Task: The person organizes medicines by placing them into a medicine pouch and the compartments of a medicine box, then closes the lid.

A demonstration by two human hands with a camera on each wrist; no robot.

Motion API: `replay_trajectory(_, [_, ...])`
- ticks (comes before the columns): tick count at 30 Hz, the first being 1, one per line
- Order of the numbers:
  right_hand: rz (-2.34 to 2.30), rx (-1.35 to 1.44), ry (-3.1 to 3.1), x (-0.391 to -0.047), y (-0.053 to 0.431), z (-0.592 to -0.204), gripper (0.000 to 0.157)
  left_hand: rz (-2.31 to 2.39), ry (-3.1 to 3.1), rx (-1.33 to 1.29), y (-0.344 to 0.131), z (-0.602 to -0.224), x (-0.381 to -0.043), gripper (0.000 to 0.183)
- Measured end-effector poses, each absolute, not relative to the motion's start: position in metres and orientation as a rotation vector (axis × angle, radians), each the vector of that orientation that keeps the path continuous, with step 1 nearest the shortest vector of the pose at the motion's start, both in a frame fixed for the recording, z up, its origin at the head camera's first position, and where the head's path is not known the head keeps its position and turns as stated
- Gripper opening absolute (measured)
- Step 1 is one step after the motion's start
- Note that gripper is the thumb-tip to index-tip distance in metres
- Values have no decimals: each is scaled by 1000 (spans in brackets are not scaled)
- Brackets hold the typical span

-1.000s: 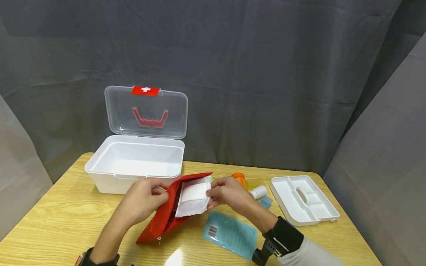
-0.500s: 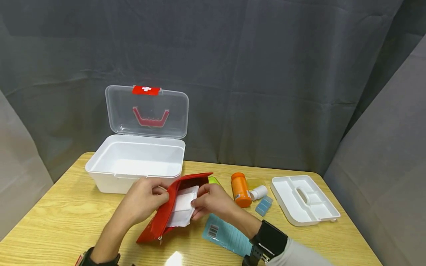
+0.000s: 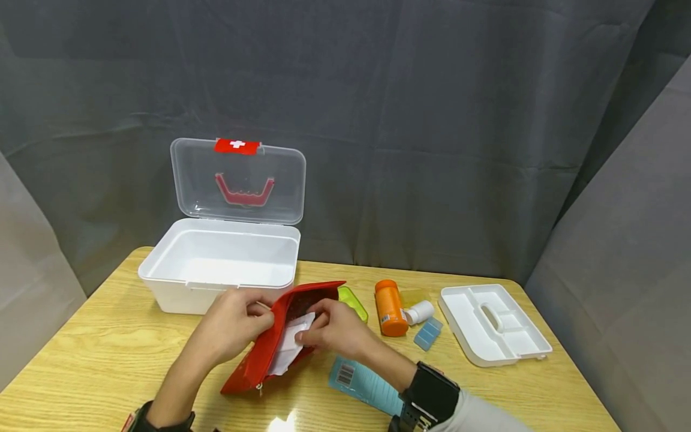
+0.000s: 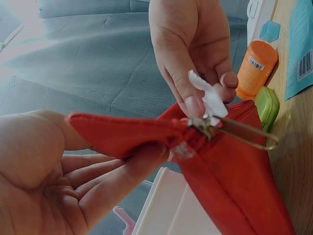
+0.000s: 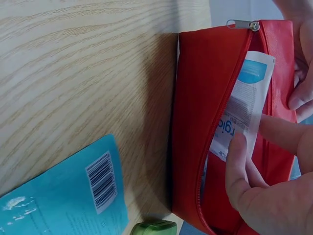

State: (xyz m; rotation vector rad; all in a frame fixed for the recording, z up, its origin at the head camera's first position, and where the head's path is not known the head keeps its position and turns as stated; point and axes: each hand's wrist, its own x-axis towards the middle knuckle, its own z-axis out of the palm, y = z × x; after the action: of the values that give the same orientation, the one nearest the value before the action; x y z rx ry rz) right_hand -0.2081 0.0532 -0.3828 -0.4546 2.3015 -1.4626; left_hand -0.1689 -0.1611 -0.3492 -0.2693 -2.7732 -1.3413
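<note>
A red zip pouch (image 3: 259, 360) stands open-mouthed on the table, its zipper undone. My left hand (image 3: 232, 324) pinches the pouch's left edge between thumb and fingers, pulling the mouth wide; in the left wrist view the zip pull (image 4: 249, 134) dangles close to it. Between the thumb and fingers of my right hand (image 3: 340, 327) is a flat white packet (image 3: 287, 345). Most of this packet sits inside the pouch mouth, its lower part hidden behind the red wall. In the right wrist view the packet's face shows blue print (image 5: 252, 72).
Behind the pouch, a white box (image 3: 218, 288) has its clear lid (image 3: 237, 180) raised. To the right lie a green case (image 3: 353, 303), an orange bottle (image 3: 391, 309), a white bottle (image 3: 420, 312), a blue pill box (image 3: 428, 333) and a white tray (image 3: 475, 351). A blue packet (image 3: 367, 387) lies in front.
My right hand has moved left and down, carrying the white packet deeper into the pouch. The orange bottle and green case have come into fuller view. My left hand has stayed put.
</note>
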Motion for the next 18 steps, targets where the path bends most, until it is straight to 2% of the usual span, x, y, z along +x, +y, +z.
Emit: replay_trajectory(18, [-1345, -547, 2412, -205, 47, -385, 53, -1334, -2777, -284, -162, -348, -170, 20])
